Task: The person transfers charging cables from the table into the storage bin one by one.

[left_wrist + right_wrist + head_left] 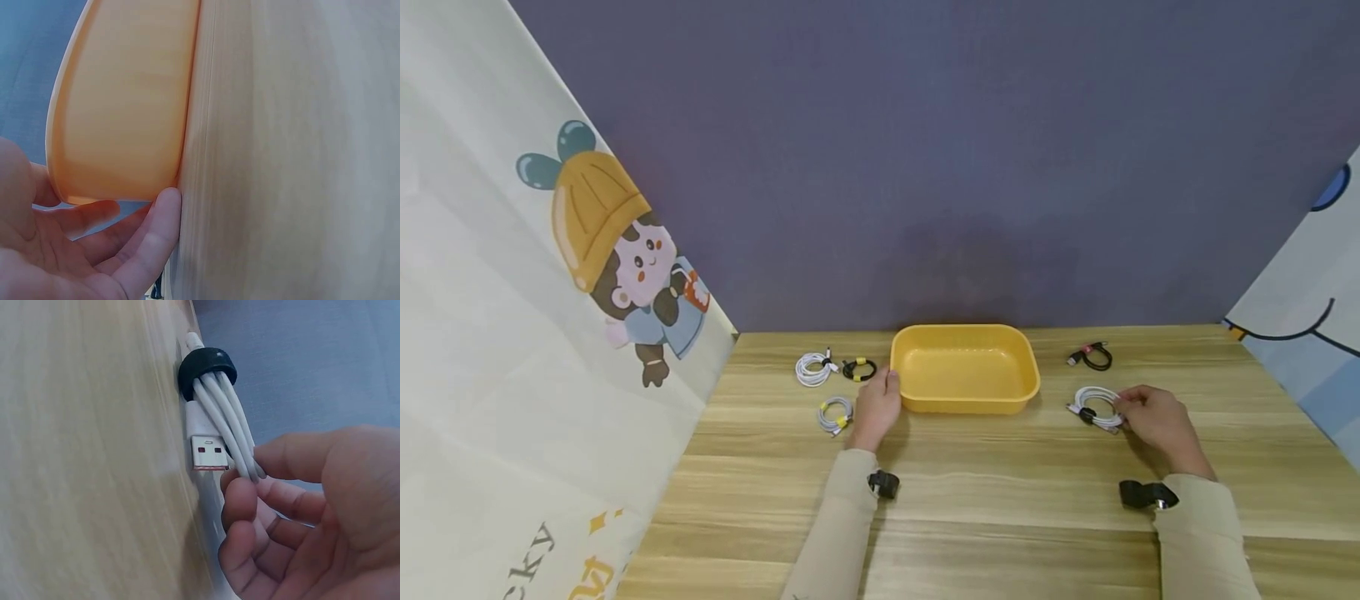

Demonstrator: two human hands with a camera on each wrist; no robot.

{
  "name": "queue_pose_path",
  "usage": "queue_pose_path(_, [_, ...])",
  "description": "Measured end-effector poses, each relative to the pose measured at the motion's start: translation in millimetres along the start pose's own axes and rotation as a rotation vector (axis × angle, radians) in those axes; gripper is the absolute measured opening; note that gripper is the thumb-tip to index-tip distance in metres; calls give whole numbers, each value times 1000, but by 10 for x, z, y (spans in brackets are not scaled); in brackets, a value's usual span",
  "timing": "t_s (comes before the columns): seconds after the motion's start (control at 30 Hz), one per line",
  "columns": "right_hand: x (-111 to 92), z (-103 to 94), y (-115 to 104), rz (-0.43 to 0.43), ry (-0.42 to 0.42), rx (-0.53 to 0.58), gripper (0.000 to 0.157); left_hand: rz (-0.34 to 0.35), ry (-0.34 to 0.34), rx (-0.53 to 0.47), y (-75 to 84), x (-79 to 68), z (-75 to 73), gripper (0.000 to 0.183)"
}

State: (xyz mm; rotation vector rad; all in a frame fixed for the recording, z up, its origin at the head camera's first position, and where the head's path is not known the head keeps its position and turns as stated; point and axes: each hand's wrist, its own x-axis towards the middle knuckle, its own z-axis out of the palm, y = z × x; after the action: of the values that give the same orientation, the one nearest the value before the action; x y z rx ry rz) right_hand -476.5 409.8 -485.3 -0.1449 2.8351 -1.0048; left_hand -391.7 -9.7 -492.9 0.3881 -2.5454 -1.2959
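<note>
fingers pinched on a white cable coil, the other hand at the yellow tray

by the thumb and fingertips of the right hand (1161, 423), the white cable coil (225, 419) was pinched at one side, to the right of the yellow tray (962, 407) on the wooden table (985, 500). whether the coil was clear of the table could not be told. the left end of the tray was held by the left hand (877, 408), the thumb at the rim and the fingers bent along the outer wall; how firmly could not be judged.

only a few strands were gripped, so the loop could be pulled out of shape or let slip if the pinch were loosened. the usb plug (208, 452) hung loose beside the strands and could be snagged on the tray rim. the tray could be skewed, or the grey coil (824, 414) brushed, if the left hand were shifted.

one tray was counted, with five bundled cables: three at the left, namely a white bundle (806, 377) and a black bundle (850, 367) at the far side and the grey coil nearer; two at the right, a short black cable (1084, 356) far and the pinched coil near. two hands were seen.
</note>
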Motion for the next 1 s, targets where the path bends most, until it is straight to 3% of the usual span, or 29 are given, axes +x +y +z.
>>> queue_pose_path(1.0, [-22,39,-108,-49,60,42,41,-1,4,9,-1,-11,1,46])
